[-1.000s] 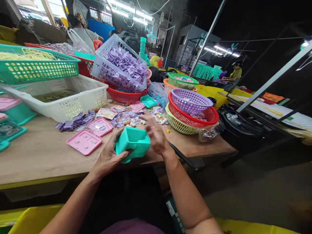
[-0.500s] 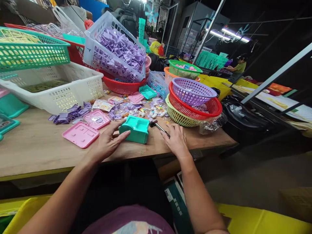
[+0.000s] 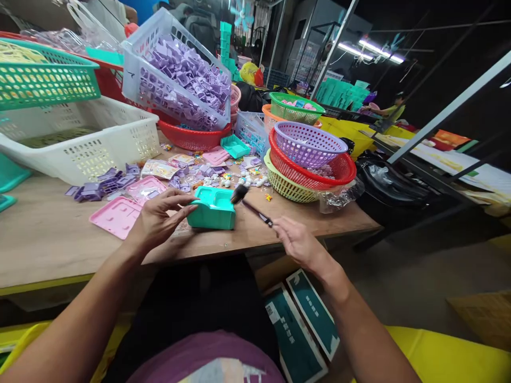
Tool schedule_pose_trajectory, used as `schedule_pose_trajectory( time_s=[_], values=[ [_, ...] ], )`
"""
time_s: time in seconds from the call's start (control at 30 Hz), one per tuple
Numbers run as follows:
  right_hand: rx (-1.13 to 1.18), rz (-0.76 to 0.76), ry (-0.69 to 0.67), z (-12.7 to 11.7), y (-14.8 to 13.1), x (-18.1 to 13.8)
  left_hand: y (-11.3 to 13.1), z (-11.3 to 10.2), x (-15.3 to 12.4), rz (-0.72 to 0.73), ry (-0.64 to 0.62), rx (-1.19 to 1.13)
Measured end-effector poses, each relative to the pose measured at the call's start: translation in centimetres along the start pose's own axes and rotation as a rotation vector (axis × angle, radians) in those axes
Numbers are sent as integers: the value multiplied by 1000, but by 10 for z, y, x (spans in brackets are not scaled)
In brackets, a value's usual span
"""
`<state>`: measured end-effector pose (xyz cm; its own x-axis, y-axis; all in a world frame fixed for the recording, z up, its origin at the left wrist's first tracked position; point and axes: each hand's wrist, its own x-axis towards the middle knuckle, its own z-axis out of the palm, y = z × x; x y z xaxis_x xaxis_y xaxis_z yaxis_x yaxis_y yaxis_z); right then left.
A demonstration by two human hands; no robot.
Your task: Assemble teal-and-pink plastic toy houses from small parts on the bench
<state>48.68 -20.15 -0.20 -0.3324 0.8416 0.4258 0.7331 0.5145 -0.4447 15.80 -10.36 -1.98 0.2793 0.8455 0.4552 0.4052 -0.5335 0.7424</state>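
A teal plastic box (image 3: pixel 211 214) with a moulded top stands on the wooden table (image 3: pixel 43 239) near its front edge. My left hand (image 3: pixel 157 215) grips its left end between fingers and thumb. In my right hand (image 3: pixel 297 239), closed round the handle end, is a small hammer (image 3: pixel 255 210) with a dark head. The hammer is off the table, blurred, its head at the box's right upper edge. Left of the box lie a pink plastic tray (image 3: pixel 115 217) and a second pink piece (image 3: pixel 147 187), partly behind my left hand.
Purple plastic parts (image 3: pixel 99 183) and small white figures (image 3: pixel 225 181) litter the table behind. A tilted clear crate (image 3: pixel 136 80) of purple parts, a white basket (image 3: pixel 115 146) and stacked colander baskets (image 3: pixel 311 143) stand around. Boxes (image 3: pixel 297 332) lie below; a co-worker (image 3: pixel 395 110) is far right.
My right hand has picked the hammer up from the table and raised it towards the box. My left hand has closed on the box's left end. The view has shifted slightly.
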Motion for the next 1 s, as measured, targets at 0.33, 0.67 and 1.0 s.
schedule_pose_trajectory(
  time_s=[0.33,0.67,1.0],
  values=[
    [-89,-2,37,4,10,24,-8,-1,7,36,-47,-31],
    [-109,-19,132,23,8,54,-11,6,2,88,-1,-75],
    [-354,-43,-106,40,-24,105,-22,20,-16,-34,0,-96]
  ],
)
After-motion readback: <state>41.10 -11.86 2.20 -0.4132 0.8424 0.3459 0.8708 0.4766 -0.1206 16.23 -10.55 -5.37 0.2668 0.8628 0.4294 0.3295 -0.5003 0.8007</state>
